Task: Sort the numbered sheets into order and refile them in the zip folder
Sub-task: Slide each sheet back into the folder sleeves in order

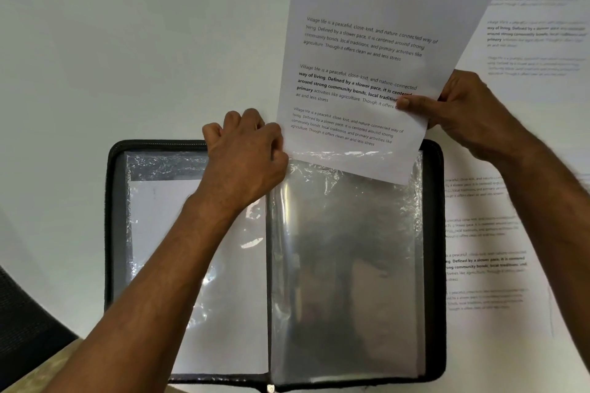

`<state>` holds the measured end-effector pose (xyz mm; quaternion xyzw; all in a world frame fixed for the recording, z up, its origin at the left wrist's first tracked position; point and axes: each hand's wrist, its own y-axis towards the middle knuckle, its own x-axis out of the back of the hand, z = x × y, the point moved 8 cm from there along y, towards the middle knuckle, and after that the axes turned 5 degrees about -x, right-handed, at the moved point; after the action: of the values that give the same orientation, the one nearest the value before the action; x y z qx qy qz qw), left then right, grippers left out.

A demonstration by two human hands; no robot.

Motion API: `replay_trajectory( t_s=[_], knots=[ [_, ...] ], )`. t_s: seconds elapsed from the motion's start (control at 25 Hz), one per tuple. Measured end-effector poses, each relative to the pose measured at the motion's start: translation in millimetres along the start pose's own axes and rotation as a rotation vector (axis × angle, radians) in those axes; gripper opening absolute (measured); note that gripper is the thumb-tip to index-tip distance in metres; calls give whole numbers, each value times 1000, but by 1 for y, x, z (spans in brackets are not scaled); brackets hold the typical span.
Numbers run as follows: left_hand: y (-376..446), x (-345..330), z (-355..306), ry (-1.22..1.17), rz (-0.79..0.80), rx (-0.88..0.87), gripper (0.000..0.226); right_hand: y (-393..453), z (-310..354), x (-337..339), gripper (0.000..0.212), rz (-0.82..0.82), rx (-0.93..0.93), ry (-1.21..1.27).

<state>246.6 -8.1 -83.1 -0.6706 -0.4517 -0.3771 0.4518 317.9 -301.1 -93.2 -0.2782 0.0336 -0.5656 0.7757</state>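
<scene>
A: Folder?
B: Zip folder (pixel 110 201) lies open on the white table (pixel 95 41), clear sleeves both sides. The left sleeve (pixel 198 265) has a white page in it.
A: Sheet?
B: Printed sheet (pixel 360 51) is tilted over the folder's top right, its bottom edge inside the mouth of the right sleeve (pixel 348 265).
A: Hands?
B: Right hand (pixel 463 115) pinches the sheet's right edge, thumb on the print. Left hand (pixel 245 153) has curled fingers at the sleeve top by the spine, just beside the sheet; can't tell what it grips.
A: Rest?
B: More sheets (pixel 498 249) lie flat right of the folder, and more still (pixel 539 41) behind the held one.
</scene>
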Motion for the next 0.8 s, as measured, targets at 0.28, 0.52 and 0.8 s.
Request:
replay_trajectory(
  t_s=[0.28,0.52,0.8],
  knots=[
    [5,-4,5,-108,78,47,26,-1,3,-1,36,35,-5,8],
    [11,-1,3,62,63,-24,23,1,6,-2,38,59,1,-16],
    [19,-6,27,-755,-27,324,26,3,5,-3,42,97,-29,-111]
  ],
)
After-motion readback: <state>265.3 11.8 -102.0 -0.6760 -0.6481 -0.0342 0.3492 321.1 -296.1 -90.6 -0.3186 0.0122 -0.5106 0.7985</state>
